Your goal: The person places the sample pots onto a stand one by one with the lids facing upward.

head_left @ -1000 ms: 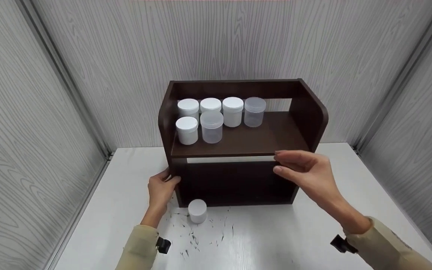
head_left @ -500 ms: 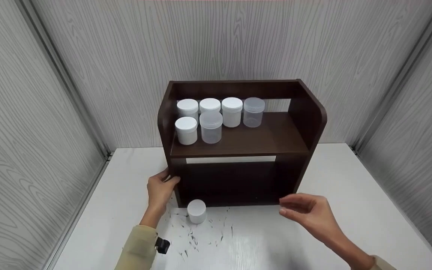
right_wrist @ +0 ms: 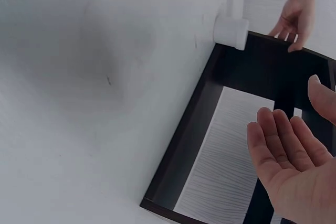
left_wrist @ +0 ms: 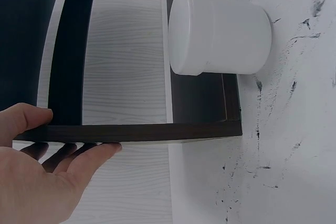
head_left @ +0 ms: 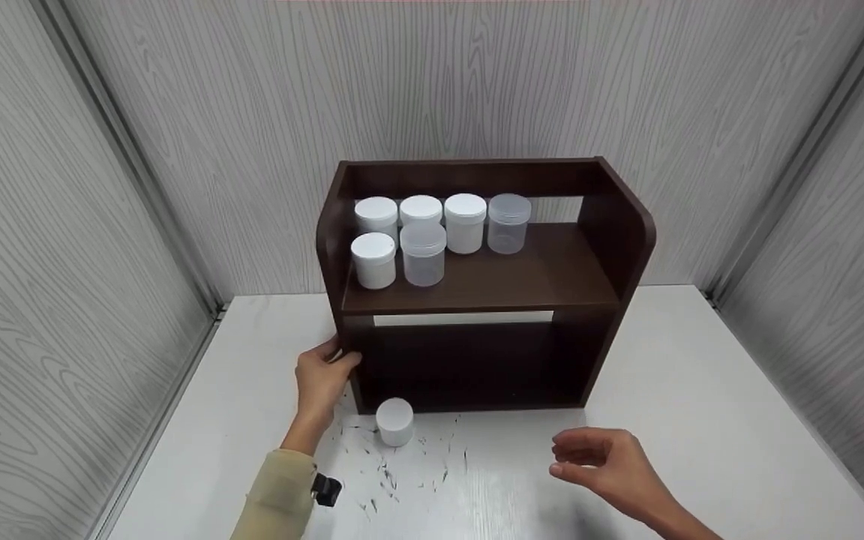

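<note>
A dark brown two-tier shelf (head_left: 477,298) stands on the white table. My left hand (head_left: 321,382) grips its left side panel (left_wrist: 142,132), thumb on the inner face and fingers on the outer. Close by, in front of the shelf's lower left corner, one white lidded jar (head_left: 394,422) stands upright on the table. My right hand (head_left: 603,469) holds nothing; it is over the table at the front right, fingers loosely curved and thumb apart. On the upper tier, several white jars (head_left: 466,223) stand at the left and centre, with two translucent jars (head_left: 424,255) among them.
Grey wood-grain walls (head_left: 477,82) enclose the table (head_left: 702,405) at the back and both sides. Dark scuff marks (head_left: 387,476) dot the tabletop near the lone jar. A raised back rail and side panels bound the upper tier.
My right hand has come down from beside the upper tier's front right edge to low over the table. My left hand, the shelf and the jars stay where they were.
</note>
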A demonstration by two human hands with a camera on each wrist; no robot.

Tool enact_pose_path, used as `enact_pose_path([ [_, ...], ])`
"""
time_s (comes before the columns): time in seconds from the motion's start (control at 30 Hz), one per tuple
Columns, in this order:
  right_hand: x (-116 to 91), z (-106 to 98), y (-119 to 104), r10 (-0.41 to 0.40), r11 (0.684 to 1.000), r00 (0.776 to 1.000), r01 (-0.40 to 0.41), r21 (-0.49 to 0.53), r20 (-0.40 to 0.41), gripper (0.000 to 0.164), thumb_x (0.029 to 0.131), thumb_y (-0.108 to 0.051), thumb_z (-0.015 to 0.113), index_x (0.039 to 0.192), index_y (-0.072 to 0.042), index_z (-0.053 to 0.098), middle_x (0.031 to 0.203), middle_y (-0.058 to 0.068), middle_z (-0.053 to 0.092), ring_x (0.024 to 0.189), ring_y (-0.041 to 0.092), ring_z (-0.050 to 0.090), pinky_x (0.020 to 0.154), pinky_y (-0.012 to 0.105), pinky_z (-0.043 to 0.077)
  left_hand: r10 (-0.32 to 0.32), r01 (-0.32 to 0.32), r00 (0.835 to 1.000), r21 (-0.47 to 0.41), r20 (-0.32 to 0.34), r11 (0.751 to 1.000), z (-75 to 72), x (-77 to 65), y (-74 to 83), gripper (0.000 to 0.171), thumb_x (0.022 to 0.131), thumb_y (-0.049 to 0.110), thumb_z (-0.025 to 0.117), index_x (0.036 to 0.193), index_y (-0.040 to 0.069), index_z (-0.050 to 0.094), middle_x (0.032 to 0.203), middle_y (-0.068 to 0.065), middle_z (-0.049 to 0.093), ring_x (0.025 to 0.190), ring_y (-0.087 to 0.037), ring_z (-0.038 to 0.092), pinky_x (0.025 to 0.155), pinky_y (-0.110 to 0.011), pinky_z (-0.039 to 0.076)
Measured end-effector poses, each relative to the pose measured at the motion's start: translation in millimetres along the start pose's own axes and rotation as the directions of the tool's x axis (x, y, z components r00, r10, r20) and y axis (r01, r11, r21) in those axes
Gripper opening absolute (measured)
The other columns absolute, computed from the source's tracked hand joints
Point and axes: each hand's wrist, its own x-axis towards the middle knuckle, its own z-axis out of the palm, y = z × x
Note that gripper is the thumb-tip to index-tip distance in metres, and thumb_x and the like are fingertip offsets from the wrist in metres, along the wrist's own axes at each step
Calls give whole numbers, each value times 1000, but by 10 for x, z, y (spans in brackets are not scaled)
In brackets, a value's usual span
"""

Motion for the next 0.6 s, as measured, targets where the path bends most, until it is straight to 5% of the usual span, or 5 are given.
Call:
enact_pose_path([
  [0.6,109,320,137,-10,1000,997,10,-10,83,42,86,-21,89,121,0,75,117,14,76,107,34,74,94,39,60,22,-22,1000,32,-10,999,-6,-3,-5,55,92,8,71,142,-11,57,137,-28,64,121,-37,67,86,-27,61],
])
